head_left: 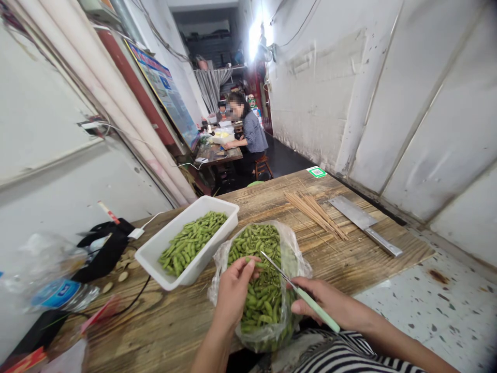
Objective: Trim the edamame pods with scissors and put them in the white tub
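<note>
My left hand (234,286) is above an open clear plastic bag (293,254) full of green edamame pods (267,305), its thumb and fingertips pinched on an edamame pod (259,263) that is mostly hidden. My right hand (319,294), at the bag's right side, is closed around scissors (319,310) with a pale green handle. Their metal blades point up and left, the tips close to the fingers of my left hand. Left of the bag stands a white plastic tub (154,267), partly filled with more pods (192,241).
On the wooden table (260,199), thin wooden skewers (316,213) and a cleaver (355,213) lie to the right. A water bottle (64,293), plastic wrappings and a cable crowd the left side. Farther back, a person (254,129) sits at another table (217,155).
</note>
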A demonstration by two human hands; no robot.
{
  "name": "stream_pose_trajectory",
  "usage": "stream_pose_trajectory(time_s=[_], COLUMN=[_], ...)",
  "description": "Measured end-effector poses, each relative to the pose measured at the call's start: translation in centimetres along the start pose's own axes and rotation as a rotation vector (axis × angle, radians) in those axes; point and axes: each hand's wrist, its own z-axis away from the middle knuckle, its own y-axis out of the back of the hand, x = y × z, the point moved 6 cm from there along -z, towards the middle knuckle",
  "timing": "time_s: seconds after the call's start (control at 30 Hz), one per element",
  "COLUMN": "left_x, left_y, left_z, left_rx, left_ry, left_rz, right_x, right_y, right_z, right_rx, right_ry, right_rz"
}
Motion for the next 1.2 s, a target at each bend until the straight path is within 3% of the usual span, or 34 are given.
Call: stream_pose_trajectory(time_s=[0.1,0.3,0.7,0.77,0.8,0.9,0.97,1.03,1.1,1.13,1.17,1.2], left_x=[0.5,1.9,1.4,1.8,2.2,4.8,6.7,8.0,8.1,7.6,6.8,5.5], left_y=[-0.7,-1.7,-2.1,-0.5,1.0,7.5,10.8,11.9,10.8,9.4,7.5,5.2], left_z=[0.5,1.2,1.5,0.9,0.3,-1.2,-1.6,-1.8,-1.4,-1.0,-0.6,-0.1], left_rx=[-0.125,-0.232,-0.318,-0.234,-0.133,0.351,0.595,0.672,0.588,0.466,0.301,0.057], left_ry=[0.015,-0.114,-0.045,-0.053,-0.080,-0.230,-0.313,-0.374,-0.444,-0.464,-0.459,-0.403], left_rz=[-0.160,-0.385,-0.366,-0.382,-0.407,-0.618,-0.867,-1.041,-1.048,-0.998,-0.919,-0.853], right_x=[-0.3,-0.1,1.2,1.4,1.4,1.1,0.9,0.8,0.9,0.9,1.0,1.0], right_y=[0.2,0.2,0.2,0.2,0.3,0.6,0.7,0.7,0.6,0.6,0.6,0.6], right_z=[-0.1,-0.1,-0.5,-0.6,-0.6,-0.5,-0.4,-0.4,-0.5,-0.5,-0.5,-0.5], right_rx=[0.020,0.037,0.085,0.088,0.092,0.105,0.105,0.102,0.102,0.102,0.101,0.099], right_ry=[0.019,0.051,-0.026,-0.025,-0.026,-0.031,-0.032,-0.032,-0.034,-0.035,-0.037,-0.040], right_rz=[0.062,0.088,0.091,0.090,0.091,0.097,0.091,0.080,0.068,0.060,0.052,0.043])
